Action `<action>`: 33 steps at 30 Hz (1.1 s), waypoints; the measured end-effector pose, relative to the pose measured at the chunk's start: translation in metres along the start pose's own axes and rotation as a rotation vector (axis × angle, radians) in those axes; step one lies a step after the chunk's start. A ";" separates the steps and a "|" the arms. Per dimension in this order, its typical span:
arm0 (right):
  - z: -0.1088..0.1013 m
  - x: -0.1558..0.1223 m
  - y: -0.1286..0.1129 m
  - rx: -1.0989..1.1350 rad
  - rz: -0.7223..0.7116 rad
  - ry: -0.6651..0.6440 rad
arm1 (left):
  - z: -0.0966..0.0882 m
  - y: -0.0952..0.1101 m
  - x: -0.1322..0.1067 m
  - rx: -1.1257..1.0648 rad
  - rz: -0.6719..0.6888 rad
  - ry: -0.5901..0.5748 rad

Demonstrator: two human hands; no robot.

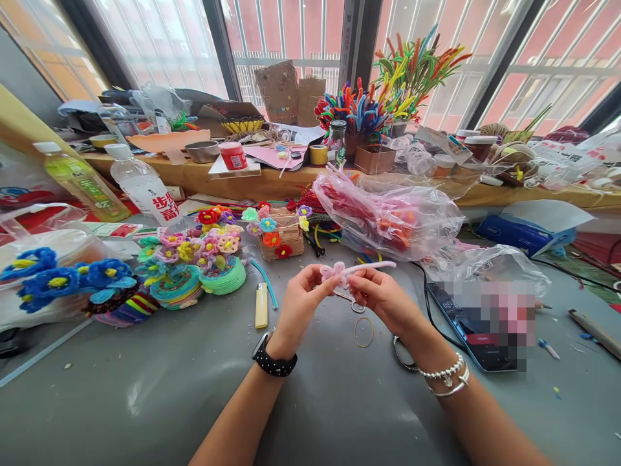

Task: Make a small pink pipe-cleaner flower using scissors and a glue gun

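Between my two hands, above the grey table (pixel 184 401), is a pale pink pipe cleaner (pixel 334 270) bent into small petal-like loops, with a straight end pointing right. My left hand (pixel 308 298) pinches the looped part between thumb and fingers. The fingers of my right hand (pixel 383 294) are closed on the pipe cleaner near the base of the straight end. Below and behind the hands lie scissors (pixel 358 307), partly hidden by my right hand, and a rubber band (pixel 363 332). A yellow lighter (pixel 261 306) and a blue pipe cleaner piece (pixel 264 285) lie left of my left hand.
Finished pipe-cleaner flowers in round pots (pixel 223 275) and a woven box (pixel 281 236) stand at left. A plastic bag of pipe cleaners (pixel 388 217) lies beyond the hands. At right are a phone (pixel 470 330) and a cable (pixel 429 298). Bottles (pixel 140 184) stand at back left.
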State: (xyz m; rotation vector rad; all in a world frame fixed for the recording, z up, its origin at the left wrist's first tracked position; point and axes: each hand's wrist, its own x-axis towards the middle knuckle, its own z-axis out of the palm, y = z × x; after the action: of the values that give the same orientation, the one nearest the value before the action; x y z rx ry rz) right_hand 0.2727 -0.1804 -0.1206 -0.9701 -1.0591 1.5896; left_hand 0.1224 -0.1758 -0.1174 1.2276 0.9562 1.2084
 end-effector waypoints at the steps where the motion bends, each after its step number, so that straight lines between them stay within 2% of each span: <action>1: 0.000 0.000 -0.001 -0.015 0.017 -0.037 | 0.000 0.000 0.000 -0.038 -0.010 0.008; 3: -0.003 0.000 -0.002 -0.058 0.041 -0.079 | -0.001 0.002 0.001 -0.122 -0.036 0.021; 5: -0.010 0.003 -0.002 -0.076 0.032 -0.019 | -0.002 0.004 0.002 -0.199 -0.052 0.044; 10: -0.037 0.011 -0.003 0.045 -0.046 0.383 | -0.003 0.006 0.002 -0.235 -0.056 0.059; 12: -0.040 0.011 -0.006 0.047 -0.114 0.489 | -0.003 0.006 0.002 -0.213 -0.057 0.055; 14: -0.034 0.007 -0.010 -0.073 -0.176 0.427 | -0.003 0.005 0.001 -0.186 -0.071 0.040; 17: -0.010 -0.002 -0.014 -0.366 -0.212 0.110 | -0.003 0.005 0.001 -0.124 -0.085 -0.021; 18: -0.002 -0.004 -0.013 -0.445 -0.222 0.064 | -0.003 0.004 0.000 -0.104 -0.087 -0.048; 22: 0.014 -0.009 -0.007 -0.562 -0.250 0.134 | 0.000 0.003 -0.001 -0.080 -0.094 -0.105; 28: 0.010 -0.006 -0.004 -0.493 -0.223 0.112 | 0.001 0.003 -0.003 -0.045 -0.090 -0.123; 33: 0.011 -0.006 -0.005 -0.475 -0.218 0.103 | 0.001 0.003 -0.002 -0.057 -0.095 -0.066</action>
State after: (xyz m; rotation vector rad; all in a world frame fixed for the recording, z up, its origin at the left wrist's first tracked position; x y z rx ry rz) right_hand 0.2650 -0.1878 -0.1121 -1.1861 -1.4514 1.1183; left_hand 0.1226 -0.1781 -0.1146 1.1580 0.9154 1.1070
